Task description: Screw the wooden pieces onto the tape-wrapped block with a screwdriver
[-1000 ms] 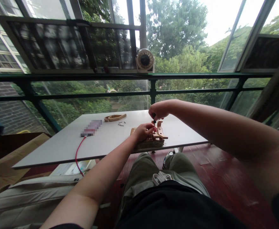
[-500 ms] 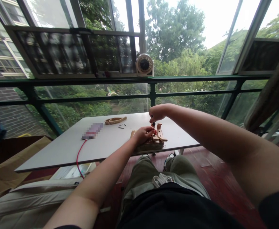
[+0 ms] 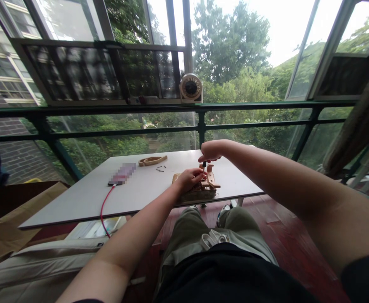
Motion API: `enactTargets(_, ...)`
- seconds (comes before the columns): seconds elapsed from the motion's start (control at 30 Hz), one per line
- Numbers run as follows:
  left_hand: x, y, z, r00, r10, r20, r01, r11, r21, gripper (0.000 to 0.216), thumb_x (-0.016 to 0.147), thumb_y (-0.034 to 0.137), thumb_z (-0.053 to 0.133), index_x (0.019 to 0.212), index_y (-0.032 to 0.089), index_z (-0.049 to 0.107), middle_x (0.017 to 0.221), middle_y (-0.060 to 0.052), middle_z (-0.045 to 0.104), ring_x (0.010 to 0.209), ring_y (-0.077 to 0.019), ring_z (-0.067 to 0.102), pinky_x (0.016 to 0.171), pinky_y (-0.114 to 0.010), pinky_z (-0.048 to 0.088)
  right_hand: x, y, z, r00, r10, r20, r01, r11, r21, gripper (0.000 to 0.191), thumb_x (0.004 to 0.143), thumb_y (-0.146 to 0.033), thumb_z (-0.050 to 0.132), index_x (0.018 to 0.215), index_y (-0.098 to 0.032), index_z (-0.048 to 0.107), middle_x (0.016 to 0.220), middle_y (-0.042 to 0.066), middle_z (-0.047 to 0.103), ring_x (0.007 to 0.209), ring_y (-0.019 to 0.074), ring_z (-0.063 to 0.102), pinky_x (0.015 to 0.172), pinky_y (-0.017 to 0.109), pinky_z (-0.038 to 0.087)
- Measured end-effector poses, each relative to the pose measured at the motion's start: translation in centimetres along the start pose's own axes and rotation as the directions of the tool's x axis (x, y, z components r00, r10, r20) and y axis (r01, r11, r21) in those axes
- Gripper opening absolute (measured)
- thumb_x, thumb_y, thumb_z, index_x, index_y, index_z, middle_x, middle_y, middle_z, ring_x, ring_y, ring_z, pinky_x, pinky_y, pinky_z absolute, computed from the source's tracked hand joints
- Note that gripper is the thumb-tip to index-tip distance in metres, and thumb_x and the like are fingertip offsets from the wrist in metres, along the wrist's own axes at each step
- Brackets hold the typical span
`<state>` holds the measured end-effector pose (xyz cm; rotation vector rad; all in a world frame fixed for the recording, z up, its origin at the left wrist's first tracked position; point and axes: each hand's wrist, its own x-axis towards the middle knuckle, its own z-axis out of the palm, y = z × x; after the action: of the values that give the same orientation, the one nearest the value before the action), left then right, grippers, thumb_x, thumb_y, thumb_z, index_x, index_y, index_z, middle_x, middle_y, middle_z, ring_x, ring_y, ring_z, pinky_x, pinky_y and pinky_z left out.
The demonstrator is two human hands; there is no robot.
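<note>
My right hand (image 3: 212, 150) is closed around the top of a screwdriver (image 3: 204, 164) from above. The screwdriver stands nearly upright, its dark handle below my fingers and its shaft running down to light wooden parts. My left hand (image 3: 190, 178) lies low beside its tip, with fingers bent and closed at the shaft and the wood; exactly what they pinch is hidden. Just right of the tip is a curved wooden piece (image 3: 211, 173) with dark holes. These parts rest on a brownish block (image 3: 200, 195) at the table's front edge.
On the white table (image 3: 146, 189) lie a looped wooden piece (image 3: 152, 160), several small screws (image 3: 160, 169) and a blurred-out phone (image 3: 123, 174) with a red cable (image 3: 104, 203). A green railing (image 3: 124, 108) and a round fan (image 3: 191, 87) stand beyond. A cardboard box (image 3: 23, 206) is at left.
My right hand has shifted slightly right, its fingers turned and somewhat less tightly curled, showing more of the screwdriver handle. My left hand stays almost in place.
</note>
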<state>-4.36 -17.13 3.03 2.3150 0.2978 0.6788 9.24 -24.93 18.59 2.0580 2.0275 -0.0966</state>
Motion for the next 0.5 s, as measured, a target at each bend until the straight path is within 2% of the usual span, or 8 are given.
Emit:
enactTargets(0.07, 0.1, -0.1, 0.0, 1.000, 0.005, -0.003, -0.005, 1.000, -0.003, 0.035, 0.088, 0.044, 0.050, 0.100, 0.018, 0.070, 0.088, -0.004, 0.072, 0.078, -0.0171, 0.065, 0.072, -0.026, 0.050, 0.1, -0.1, 0.1, 1.000, 0.017, 0.003, -0.017, 1.000, 0.001, 0.051, 0.086, -0.053, 0.047, 0.074, -0.010, 0.071, 0.058, 0.005, 0.061, 0.049, 0.0137, 0.053, 0.061, 0.030, 0.040)
enactTargets(0.2, 0.1, 0.1, -0.2, 1.000, 0.013, -0.008, -0.013, 1.000, 0.026, 0.034, 0.088, 0.044, 0.049, 0.087, 0.017, 0.071, 0.080, -0.003, 0.071, 0.074, -0.0163, 0.063, 0.070, -0.025, 0.049, 0.2, -0.6, 0.1, 0.999, 0.042, -0.011, -0.042, 0.999, -0.007, 0.055, 0.086, -0.057, 0.047, 0.073, -0.009, 0.070, 0.056, 0.007, 0.061, 0.050, 0.0147, 0.055, 0.060, 0.030, 0.042)
enactTargets(0.3, 0.0, 0.3, -0.4, 1.000, 0.012, -0.015, -0.012, 1.000, 0.015, 0.032, 0.087, 0.042, 0.051, 0.086, 0.018, 0.072, 0.084, -0.004, 0.072, 0.077, -0.0175, 0.064, 0.072, -0.026, 0.050, -0.2, -0.7, -0.1, 1.000, 0.012, -0.004, -0.012, 1.000, -0.015, 0.055, 0.084, -0.059, 0.050, 0.074, -0.008, 0.069, 0.059, 0.008, 0.064, 0.053, 0.0149, 0.057, 0.062, 0.031, 0.043)
enactTargets(0.4, -0.1, 0.5, -0.6, 1.000, 0.010, 0.004, -0.010, 1.000, -0.012, 0.033, 0.088, 0.043, 0.050, 0.087, 0.018, 0.072, 0.086, -0.004, 0.072, 0.079, -0.0180, 0.065, 0.074, -0.026, 0.050, -1.0, -0.3, -0.7, 0.996, -0.086, -0.004, 0.086, 0.995, 0.040, 0.039, 0.079, -0.041, 0.064, 0.103, -0.010, 0.067, 0.073, 0.006, 0.069, 0.058, 0.0140, 0.060, 0.061, 0.027, 0.044)
enactTargets(0.47, -0.2, 0.6, -0.6, 1.000, 0.010, 0.019, -0.010, 1.000, -0.024, 0.035, 0.089, 0.044, 0.049, 0.087, 0.018, 0.072, 0.086, -0.004, 0.072, 0.080, -0.0179, 0.065, 0.074, -0.026, 0.050, -1.4, 0.0, -1.1, 0.990, -0.137, -0.025, 0.138, 0.988, 0.075, 0.044, 0.075, -0.024, 0.067, 0.118, -0.014, 0.060, 0.081, 0.005, 0.070, 0.063, 0.0134, 0.062, 0.059, 0.025, 0.043)
enactTargets(0.5, -0.2, 0.6, -0.6, 1.000, 0.010, 0.022, -0.009, 1.000, -0.022, 0.036, 0.089, 0.045, 0.049, 0.086, 0.017, 0.072, 0.086, -0.004, 0.072, 0.079, -0.0177, 0.065, 0.074, -0.026, 0.050, -1.5, 0.0, -1.2, 0.988, -0.153, -0.029, 0.155, 0.985, 0.077, 0.045, 0.074, -0.018, 0.066, 0.118, -0.016, 0.060, 0.083, 0.005, 0.070, 0.064, 0.0133, 0.062, 0.058, 0.024, 0.043)
